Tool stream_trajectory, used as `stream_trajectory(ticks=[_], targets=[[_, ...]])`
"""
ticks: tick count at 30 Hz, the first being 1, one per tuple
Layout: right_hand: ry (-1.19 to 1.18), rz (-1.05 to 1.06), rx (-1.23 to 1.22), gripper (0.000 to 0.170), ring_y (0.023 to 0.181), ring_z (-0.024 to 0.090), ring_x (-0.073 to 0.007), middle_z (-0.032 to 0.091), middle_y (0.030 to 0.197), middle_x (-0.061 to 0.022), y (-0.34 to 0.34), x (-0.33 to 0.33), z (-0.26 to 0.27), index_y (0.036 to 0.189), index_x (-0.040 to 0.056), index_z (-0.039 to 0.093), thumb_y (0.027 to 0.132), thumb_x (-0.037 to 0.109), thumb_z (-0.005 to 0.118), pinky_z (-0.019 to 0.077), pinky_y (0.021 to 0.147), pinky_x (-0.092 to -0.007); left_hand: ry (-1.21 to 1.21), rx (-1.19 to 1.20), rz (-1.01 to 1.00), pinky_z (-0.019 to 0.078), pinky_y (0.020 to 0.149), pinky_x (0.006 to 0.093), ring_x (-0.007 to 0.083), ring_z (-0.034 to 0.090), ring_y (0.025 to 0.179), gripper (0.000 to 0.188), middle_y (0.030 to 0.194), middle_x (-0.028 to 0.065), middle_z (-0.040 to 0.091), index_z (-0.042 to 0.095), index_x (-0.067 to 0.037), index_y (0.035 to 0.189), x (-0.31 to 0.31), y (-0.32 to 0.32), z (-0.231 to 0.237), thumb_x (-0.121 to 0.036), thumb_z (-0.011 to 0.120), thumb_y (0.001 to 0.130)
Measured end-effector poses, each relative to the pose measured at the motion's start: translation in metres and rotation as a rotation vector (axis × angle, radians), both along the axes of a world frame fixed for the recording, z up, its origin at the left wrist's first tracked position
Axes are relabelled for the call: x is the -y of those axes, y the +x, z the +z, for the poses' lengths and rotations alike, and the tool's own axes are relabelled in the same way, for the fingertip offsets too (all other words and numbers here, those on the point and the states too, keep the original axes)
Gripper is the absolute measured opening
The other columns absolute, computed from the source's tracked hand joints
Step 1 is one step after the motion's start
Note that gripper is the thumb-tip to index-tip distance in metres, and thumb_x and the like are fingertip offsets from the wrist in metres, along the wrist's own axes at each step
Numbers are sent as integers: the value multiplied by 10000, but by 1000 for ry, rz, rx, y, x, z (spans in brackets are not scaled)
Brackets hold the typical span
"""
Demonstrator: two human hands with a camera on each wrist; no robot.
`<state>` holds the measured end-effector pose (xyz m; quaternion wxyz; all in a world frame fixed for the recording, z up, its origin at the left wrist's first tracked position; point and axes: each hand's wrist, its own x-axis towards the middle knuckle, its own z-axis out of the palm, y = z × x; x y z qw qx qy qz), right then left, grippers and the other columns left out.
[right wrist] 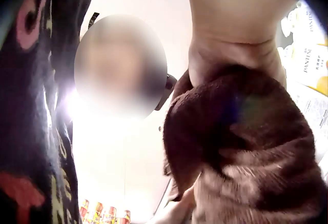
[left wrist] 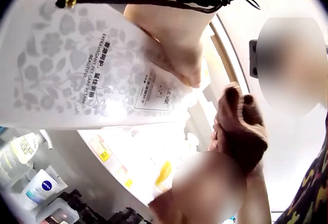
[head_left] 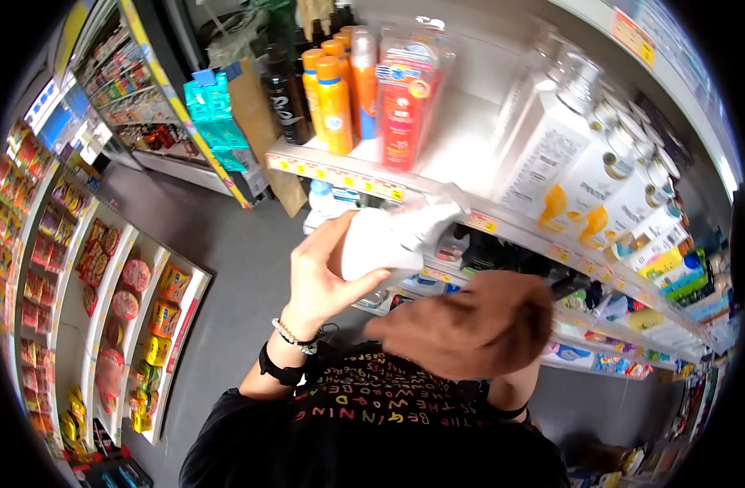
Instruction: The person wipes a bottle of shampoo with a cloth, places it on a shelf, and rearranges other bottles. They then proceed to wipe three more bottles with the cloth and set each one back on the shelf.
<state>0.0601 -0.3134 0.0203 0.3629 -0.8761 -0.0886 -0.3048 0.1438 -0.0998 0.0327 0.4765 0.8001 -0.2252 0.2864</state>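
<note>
My left hand [head_left: 319, 272] grips a white pump bottle [head_left: 388, 244], tilted, in front of the shelf edge; the thumb lies along its near side. Up close in the left wrist view, the bottle [left wrist: 87, 65] shows a grey flower print and small lettering, with the left hand [left wrist: 177, 52] behind it. A brown cloth [head_left: 486, 325] is just right of the bottle in the head view. That cloth [right wrist: 246, 157] is bunched around my right hand [right wrist: 225, 67], which holds it; most of the fingers are hidden underneath.
On the upper shelf [head_left: 470, 142] stand orange spray bottles [head_left: 333, 110], a red pack [head_left: 401, 114] and several white pump bottles [head_left: 551, 138]. Lower shelves hold more goods. A rack of snacks [head_left: 157, 325] is at left, across the grey floor [head_left: 226, 236].
</note>
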Motion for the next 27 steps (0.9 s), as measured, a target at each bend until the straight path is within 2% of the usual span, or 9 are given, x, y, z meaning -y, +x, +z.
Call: stream_trajectory(ticks=[4,7,12,14,16,18,25,26,27], targets=[[5,820,406,257,756,644,-150,669,914,-125,43,-34,119,869,-49,633,892,199,571,537,701,-222,-7,-97,18,515,793,356,297,651,870,629,948,183,645,586,41,1102,-17,-8,-11,-300,803,619],[26,1132,425,253,763,645,-155,668,917,-130,54,-73,144,876,-56,631,890,190,574,537,706,-225,-3,-74,132,514,780,363,326,643,872,638,956,199,638,576,38,1113,-43,-24,-23,-354,777,652],[-17,1467,115,247,774,646,-162,666,921,-137,66,-145,146,886,-68,627,886,175,579,538,714,-230,53,-154,270,506,773,358,330,622,887,666,1009,194,619,560,48,1128,-86,-65,-28,-428,735,697],[-54,1602,-15,245,778,647,-165,666,923,-140,65,-175,145,890,-72,625,884,169,581,538,717,-232,63,-134,237,497,710,395,359,601,852,651,935,185,611,556,29,1110,-100,-82,-19,-445,705,689],[-104,1722,-138,243,782,647,-168,665,925,-143,66,-204,144,894,-77,624,883,163,583,539,720,-234,2,-220,327,470,672,423,376,576,814,507,878,172,592,548,-2,1071,-118,-95,-23,-306,681,687],[-158,1828,-233,242,787,648,-171,664,927,-146,63,-234,141,899,-82,622,881,157,585,539,724,-236,-3,-201,418,460,661,422,380,565,807,479,848,169,586,541,-11,1074,-138,-110,-20,-261,664,684],[-327,2109,-389,237,802,649,-182,662,933,-157,64,-321,132,913,-98,617,876,135,593,540,735,-243,13,-209,696,452,642,423,370,563,785,478,800,157,572,541,-4,1031,-207,-135,-25,-277,679,663],[-332,2105,-471,237,804,649,-183,661,934,-158,56,-335,141,915,-100,616,875,132,594,540,737,-244,21,-233,733,453,639,423,366,566,777,481,797,155,573,546,-4,1027,-217,-139,-24,-281,682,659],[-324,1978,-943,219,819,654,-216,654,949,-177,51,-343,163,958,-117,599,852,73,618,544,746,-284,30,-257,768,455,637,422,362,569,769,483,795,153,575,550,-3,1022,-228,-143,-23,-286,686,655]])
